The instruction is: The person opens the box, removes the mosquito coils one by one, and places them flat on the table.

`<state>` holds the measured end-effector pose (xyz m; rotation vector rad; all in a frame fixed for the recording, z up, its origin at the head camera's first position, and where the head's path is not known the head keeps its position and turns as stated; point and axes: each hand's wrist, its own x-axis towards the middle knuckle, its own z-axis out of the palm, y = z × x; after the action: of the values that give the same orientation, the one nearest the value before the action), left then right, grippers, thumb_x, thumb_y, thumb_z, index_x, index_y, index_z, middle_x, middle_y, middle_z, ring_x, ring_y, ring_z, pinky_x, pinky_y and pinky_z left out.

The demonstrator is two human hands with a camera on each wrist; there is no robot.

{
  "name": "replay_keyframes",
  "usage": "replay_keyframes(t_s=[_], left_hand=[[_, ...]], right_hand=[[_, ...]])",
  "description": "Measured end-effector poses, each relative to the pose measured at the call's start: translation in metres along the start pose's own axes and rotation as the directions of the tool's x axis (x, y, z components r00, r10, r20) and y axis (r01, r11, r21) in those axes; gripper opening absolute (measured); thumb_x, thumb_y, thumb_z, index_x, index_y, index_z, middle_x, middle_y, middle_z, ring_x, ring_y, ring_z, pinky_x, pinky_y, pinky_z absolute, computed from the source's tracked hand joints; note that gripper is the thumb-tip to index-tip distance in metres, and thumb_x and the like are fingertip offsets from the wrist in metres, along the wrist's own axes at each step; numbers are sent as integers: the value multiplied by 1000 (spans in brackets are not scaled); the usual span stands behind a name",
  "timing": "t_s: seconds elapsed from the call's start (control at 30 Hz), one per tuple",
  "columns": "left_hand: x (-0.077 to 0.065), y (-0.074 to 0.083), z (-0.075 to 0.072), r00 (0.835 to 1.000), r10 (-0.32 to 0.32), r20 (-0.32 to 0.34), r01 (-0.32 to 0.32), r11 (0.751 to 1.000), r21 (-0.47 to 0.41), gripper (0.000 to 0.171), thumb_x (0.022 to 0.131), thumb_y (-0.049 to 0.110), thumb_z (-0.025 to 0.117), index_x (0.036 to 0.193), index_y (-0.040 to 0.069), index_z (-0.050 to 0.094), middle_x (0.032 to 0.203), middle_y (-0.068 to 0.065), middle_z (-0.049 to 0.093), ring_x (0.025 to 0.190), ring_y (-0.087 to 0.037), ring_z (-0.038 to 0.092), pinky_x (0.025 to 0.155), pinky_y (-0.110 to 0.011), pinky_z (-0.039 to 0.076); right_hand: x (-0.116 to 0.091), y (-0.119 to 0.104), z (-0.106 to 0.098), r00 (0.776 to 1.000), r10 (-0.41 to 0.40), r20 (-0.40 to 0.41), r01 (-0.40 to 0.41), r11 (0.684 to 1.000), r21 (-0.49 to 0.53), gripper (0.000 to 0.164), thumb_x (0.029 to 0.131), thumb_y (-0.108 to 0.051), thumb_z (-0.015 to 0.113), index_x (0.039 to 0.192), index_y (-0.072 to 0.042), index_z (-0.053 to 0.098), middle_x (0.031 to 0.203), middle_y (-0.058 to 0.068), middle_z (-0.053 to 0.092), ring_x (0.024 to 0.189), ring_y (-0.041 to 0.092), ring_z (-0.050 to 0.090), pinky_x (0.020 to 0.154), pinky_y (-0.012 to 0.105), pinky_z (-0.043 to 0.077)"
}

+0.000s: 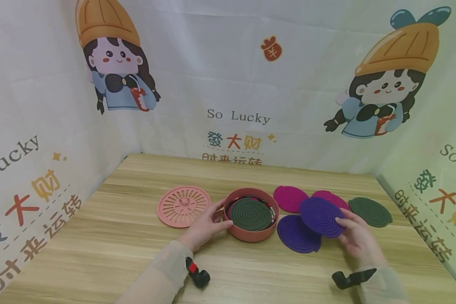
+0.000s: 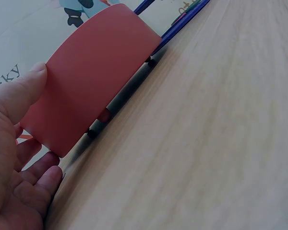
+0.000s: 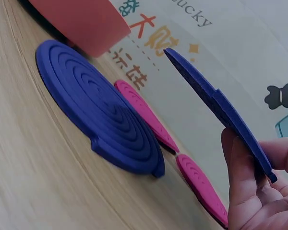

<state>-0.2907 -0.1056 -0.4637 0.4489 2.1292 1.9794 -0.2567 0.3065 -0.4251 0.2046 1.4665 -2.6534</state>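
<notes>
A round reddish mosquito coil box [image 1: 252,236] sits on the table, a dark green mosquito coil [image 1: 251,214] on top of what is inside it. My left hand [image 1: 209,223] holds the box at its left side; in the left wrist view the thumb [image 2: 31,86] lies against its wall. My right hand [image 1: 359,236] pinches a purple mosquito coil [image 1: 322,217] by its right edge, thumb and fingers on opposite faces. The held coil is raised and tilted above another purple coil [image 1: 296,236], which lies flat right of the box and is partly covered in the head view.
Left of the box lies a pink slotted lid [image 1: 175,215] with a knob. Behind the purple coils are two magenta coils [image 1: 290,199], and a green coil [image 1: 370,212] lies at the far right. Printed cloth [image 1: 235,84] encloses the table [image 1: 110,240] at back and sides.
</notes>
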Motion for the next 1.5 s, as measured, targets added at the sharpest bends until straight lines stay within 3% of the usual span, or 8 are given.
replay_keyframes(t_s=[0.13,0.23,0.43,0.97,1.5], left_hand=[[-8,15,4,1000,7,-4,-7,1000,11,73,88,10,70,150,8,31,148,-20,38,136,-34,36,106,-40,39],[-9,19,5,1000,2,-6,-2,1000,11,73,88,6,69,150,6,30,149,-21,36,137,-35,35,107,-42,38],[0,2,1,1000,-8,-8,8,1000,3,75,88,10,71,151,11,31,150,-17,36,137,-31,35,107,-40,38],[0,1,0,1000,1,-6,-1,1000,0,76,87,12,72,151,12,31,151,-16,35,138,-31,34,108,-40,37],[1,0,0,1000,9,11,-9,1000,-23,75,87,13,73,150,14,33,150,-14,36,138,-28,35,108,-37,37]], right_hand=[[-1,-2,-11,999,-18,30,19,1000,-14,35,95,8,47,92,-18,69,92,-3,67,80,9,64,69,21,55],[-2,-4,-19,999,-23,33,23,1000,-19,36,96,8,46,92,-18,71,92,-4,68,81,8,65,69,21,55],[-5,-8,-30,1000,-15,-10,15,999,-42,38,95,8,48,88,-20,72,89,-6,70,79,7,65,66,20,54],[-12,-19,-52,990,110,-86,-123,981,-153,38,94,5,52,84,-28,68,88,-12,66,81,5,62,70,22,53],[-17,-22,-60,988,121,-100,-143,957,-253,40,94,5,50,82,-30,66,86,-12,66,78,4,62,66,21,54]])
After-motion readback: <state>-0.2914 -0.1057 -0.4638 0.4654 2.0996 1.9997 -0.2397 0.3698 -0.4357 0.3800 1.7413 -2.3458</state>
